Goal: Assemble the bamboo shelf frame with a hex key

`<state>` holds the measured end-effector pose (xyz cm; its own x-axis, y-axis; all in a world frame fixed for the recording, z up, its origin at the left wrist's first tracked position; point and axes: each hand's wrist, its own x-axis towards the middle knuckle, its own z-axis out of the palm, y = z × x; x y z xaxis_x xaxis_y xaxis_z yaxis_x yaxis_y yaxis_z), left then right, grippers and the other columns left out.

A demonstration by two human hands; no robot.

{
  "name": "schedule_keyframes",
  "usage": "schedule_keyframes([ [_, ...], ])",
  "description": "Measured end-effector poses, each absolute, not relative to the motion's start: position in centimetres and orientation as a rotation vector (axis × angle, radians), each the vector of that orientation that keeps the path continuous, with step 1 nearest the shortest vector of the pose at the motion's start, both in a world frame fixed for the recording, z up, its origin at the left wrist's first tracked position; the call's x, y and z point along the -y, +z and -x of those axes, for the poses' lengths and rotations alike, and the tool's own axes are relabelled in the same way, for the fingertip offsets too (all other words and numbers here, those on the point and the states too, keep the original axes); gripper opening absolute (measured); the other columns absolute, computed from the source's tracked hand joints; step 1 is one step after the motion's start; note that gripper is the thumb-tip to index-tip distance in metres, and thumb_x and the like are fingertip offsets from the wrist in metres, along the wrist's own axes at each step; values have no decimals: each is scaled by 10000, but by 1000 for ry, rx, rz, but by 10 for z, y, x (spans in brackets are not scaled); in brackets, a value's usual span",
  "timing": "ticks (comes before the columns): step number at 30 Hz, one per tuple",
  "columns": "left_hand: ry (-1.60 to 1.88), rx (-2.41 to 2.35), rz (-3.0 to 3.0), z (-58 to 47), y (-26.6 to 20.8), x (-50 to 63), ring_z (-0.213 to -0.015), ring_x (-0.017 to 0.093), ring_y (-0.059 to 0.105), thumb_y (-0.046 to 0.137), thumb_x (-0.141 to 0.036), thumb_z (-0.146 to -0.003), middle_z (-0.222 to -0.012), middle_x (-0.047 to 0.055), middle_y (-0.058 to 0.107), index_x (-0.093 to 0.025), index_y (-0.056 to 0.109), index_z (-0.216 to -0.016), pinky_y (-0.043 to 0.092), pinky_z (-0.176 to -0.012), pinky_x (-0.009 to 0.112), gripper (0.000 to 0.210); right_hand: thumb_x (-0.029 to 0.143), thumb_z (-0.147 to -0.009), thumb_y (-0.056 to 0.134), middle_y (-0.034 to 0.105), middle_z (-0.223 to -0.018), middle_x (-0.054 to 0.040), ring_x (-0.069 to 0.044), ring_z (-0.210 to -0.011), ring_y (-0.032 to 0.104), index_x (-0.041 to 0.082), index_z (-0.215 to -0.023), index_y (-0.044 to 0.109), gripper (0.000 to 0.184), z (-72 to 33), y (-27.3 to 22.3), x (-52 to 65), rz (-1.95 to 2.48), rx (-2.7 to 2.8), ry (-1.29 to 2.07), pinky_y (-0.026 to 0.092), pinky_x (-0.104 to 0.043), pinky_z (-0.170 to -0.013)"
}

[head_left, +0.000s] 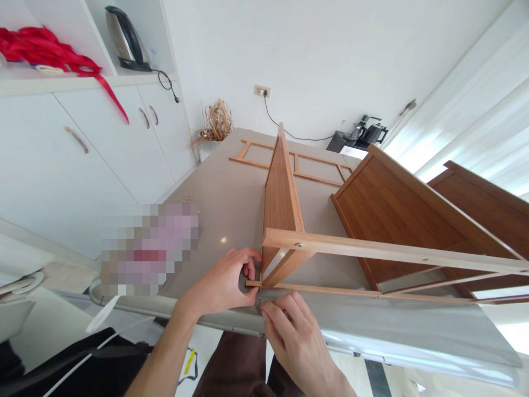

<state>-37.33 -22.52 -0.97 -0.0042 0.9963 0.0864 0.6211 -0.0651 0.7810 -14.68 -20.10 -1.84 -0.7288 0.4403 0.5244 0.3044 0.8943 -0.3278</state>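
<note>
The wooden rack stands near the front edge of the table [215, 220], and both hands are at its left lower corner. Its lower rail [322, 289] has the long axis running from left to right, almost along this edge, and the end of it lies between the thumb and the curled fingers of the left hand [233, 275], which appear to hold it. The right hand [291, 322] is on the body side of the rail, just beside the same corner; its thumb and forefinger are pressed close, and seem to pinch a small metal piece [260, 301], too small to say what exactly. From these right fingertips, the rail end lies forward and slightly to the left, so the left hand is the nearer one. Above them, an upright panel [283, 193] goes away from the person.
</note>
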Motion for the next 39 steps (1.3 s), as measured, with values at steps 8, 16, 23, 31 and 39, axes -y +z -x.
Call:
schedule_keyframes([
  [8,913,-1681,-1752,373,-10,225,-900,202,611,704,-140,-697,-938,-11,678,-243,561,-1016,489,-822,324,364,74,-1029,509,561,-863,-50,-200,-791,551,189,-965,602,161,154,-22,198,605,2488,269,499,-330,-701],
  [16,931,-1682,-1746,373,-11,226,-893,198,610,709,-140,-691,-929,-18,673,-242,563,-1006,492,-820,324,362,91,-1041,511,578,-873,-50,-202,-794,560,189,-969,600,150,157,-19,197,605,2476,254,502,-333,-693],
  [23,917,-1680,-1745,374,-11,225,-884,200,609,708,-150,-697,-909,-22,664,-244,576,-1077,490,-822,328,414,120,-1043,534,609,-927,-61,-207,-832,590,195,-1025,619,115,157,-18,196,625,2434,231,517,-340,-733],
  [31,905,-1694,-1746,373,-12,224,-876,194,604,682,-130,-694,-880,-29,631,-245,546,-989,472,-793,309,345,102,-1017,569,604,-939,-72,-205,-832,582,190,-997,638,114,154,-23,192,618,2365,198,510,-337,-724],
  [39,909,-1687,-1744,373,-9,224,-879,187,602,689,-139,-694,-875,-37,636,-245,537,-964,481,-811,312,328,135,-1039,550,611,-953,-68,-215,-855,589,204,-1044,654,125,150,-27,193,644,2368,261,510,-349,-746],
])
